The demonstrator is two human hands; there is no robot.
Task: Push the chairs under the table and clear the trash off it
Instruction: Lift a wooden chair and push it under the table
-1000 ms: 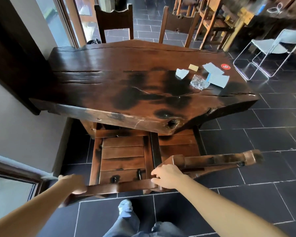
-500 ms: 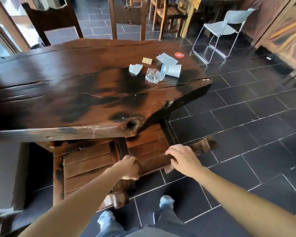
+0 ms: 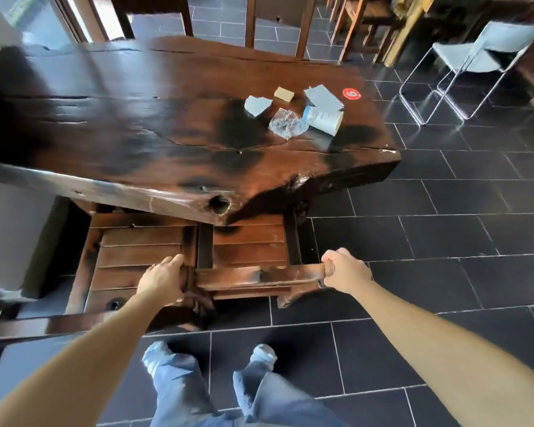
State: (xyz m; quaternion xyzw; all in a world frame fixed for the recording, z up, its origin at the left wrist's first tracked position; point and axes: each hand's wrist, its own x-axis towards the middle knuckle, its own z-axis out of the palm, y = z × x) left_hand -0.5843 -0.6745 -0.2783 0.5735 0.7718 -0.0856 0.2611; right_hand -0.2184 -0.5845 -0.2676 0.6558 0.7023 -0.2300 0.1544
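A dark wooden slab table point(image 3: 136, 124) fills the upper middle of the view. Two wooden chairs stand at its near edge, their seats partly under it. My left hand point(image 3: 162, 277) and my right hand point(image 3: 344, 269) grip the two ends of the right chair's top rail point(image 3: 259, 274). The left chair point(image 3: 136, 251) stands beside it, its rail low at the left. Trash lies on the table's right end: a paper cup point(image 3: 322, 120) on its side, crumpled clear plastic point(image 3: 285, 124), torn paper scraps point(image 3: 256, 104), a tan piece point(image 3: 283, 94) and a red round sticker point(image 3: 351, 94).
Two more wooden chairs point(image 3: 275, 16) stand at the table's far side. A white folding chair point(image 3: 475, 57) sits on the dark tiled floor at the upper right. A wall and window frame run along the left. My legs and shoes are below.
My hands left the left chair's rail and moved right onto the right chair's rail; the right hand slid out to its far end. The view shifted to the right.
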